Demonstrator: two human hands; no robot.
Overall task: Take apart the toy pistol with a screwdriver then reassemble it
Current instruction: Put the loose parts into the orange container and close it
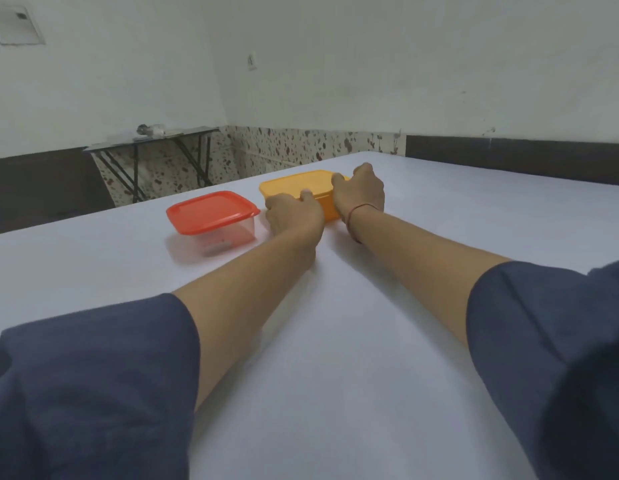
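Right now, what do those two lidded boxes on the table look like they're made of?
Orange box: likely opaque plastic with a smooth, slightly matte finish, lid and walls the same even colour. Red-lidded box: red lid likely glossy plastic, with a soft sheen and moulded rim; its base looks like clear plastic, since the table shows through. The left hand and right hand hold the orange box.

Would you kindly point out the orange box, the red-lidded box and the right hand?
orange box (294, 183): head view, on its lid.
red-lidded box (211, 209): head view, middle of the red lid.
right hand (361, 188): head view, back of the hand.
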